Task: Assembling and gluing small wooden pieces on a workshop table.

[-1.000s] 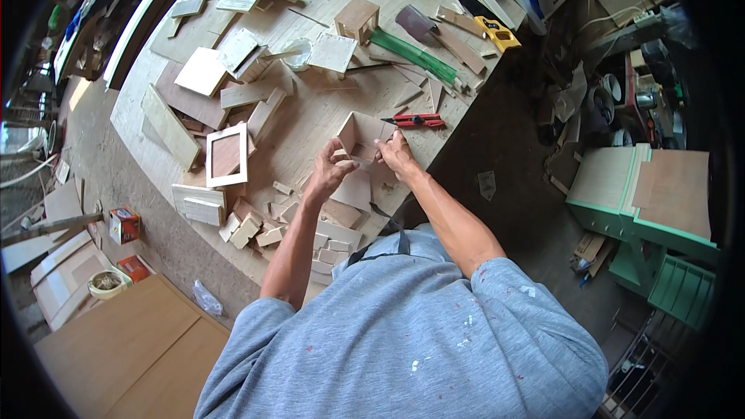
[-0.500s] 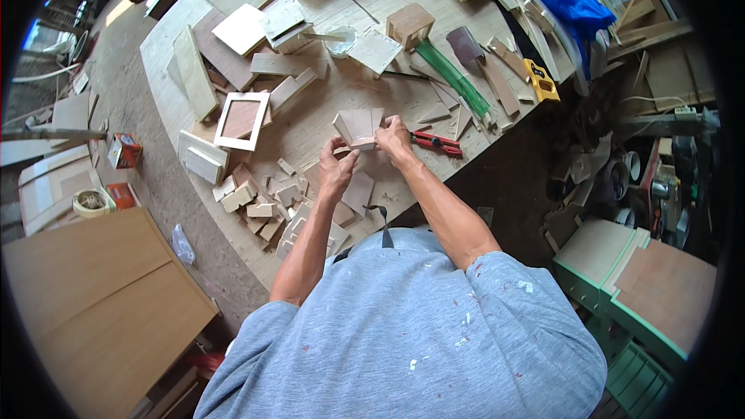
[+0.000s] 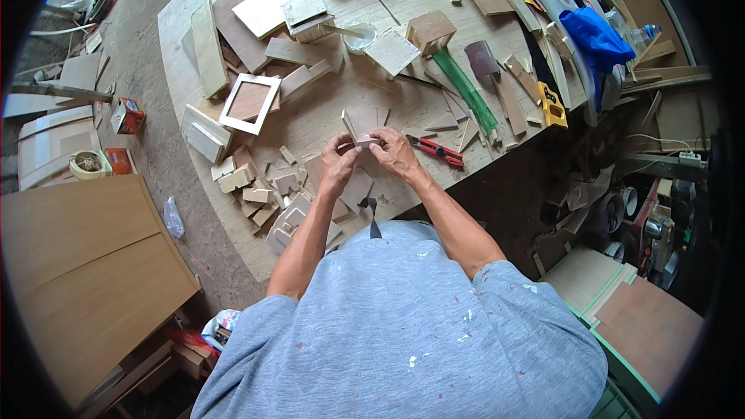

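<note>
Near the centre of the frame, a small wooden box piece (image 3: 366, 119) sits just above the fingertips of both hands, with a thin upright wall on its left side and a flat panel fanning away towards the top of the frame. Its near edge runs roughly left to right, spanning the gap between the left hand (image 3: 338, 163) and the right hand (image 3: 396, 155), so neither hand is clearly nearer. The left hand grasps the lower-left corner with bent fingers and thumb; the right hand pinches the lower-right end, though how firmly either one presses I cannot tell. Just to the right of the right hand, apart from it, a red tool (image 3: 436, 151) lies on the workbench (image 3: 310, 128), its long axis slanting down to the right. Wood offcuts (image 3: 257, 195) are heaped to the lower left of the box piece, and a white frame (image 3: 250, 81) lies to its upper left.
</note>
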A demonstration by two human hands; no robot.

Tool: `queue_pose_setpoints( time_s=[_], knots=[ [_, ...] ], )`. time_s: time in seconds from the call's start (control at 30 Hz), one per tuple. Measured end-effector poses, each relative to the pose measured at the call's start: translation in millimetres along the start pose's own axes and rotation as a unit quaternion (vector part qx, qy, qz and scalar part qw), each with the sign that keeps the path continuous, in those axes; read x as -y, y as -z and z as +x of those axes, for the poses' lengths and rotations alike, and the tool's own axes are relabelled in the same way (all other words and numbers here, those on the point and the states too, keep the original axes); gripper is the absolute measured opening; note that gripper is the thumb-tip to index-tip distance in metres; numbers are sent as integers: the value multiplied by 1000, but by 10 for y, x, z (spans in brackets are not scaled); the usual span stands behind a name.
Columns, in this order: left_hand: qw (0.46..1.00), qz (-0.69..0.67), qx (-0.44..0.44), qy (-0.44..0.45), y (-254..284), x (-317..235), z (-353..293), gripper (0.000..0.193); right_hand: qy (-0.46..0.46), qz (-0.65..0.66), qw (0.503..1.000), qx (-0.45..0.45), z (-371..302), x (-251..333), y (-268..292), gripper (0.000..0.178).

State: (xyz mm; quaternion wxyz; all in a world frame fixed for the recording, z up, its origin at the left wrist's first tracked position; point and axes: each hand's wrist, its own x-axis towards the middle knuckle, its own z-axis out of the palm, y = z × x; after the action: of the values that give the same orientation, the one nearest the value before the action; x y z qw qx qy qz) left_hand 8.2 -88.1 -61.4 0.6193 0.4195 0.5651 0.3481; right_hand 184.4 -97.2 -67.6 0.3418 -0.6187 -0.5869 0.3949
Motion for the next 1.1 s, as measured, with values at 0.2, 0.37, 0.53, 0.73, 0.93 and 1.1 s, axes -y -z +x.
queue_pose_setpoints(
  time_s=[0.2,0.37,0.53,0.73,0.93,1.1],
  knots=[
    [999,-16,31,19,50,-44,35,36,58,-67,995,42,11,-14,47,33],
    [995,-36,58,68,96,-68,84,34,67,-69,994,49,39,-30,70,34],
    [995,-48,73,56,114,-98,77,37,34,-64,993,92,89,0,114,37],
    [990,-83,81,82,181,-62,121,39,73,-96,992,30,52,63,181,42],
    [988,-101,72,91,256,-49,186,40,58,-212,961,170,-464,513,120,44],
    [994,-64,44,78,497,13,207,44,268,-410,846,212,-636,457,-386,57]
  ],
)
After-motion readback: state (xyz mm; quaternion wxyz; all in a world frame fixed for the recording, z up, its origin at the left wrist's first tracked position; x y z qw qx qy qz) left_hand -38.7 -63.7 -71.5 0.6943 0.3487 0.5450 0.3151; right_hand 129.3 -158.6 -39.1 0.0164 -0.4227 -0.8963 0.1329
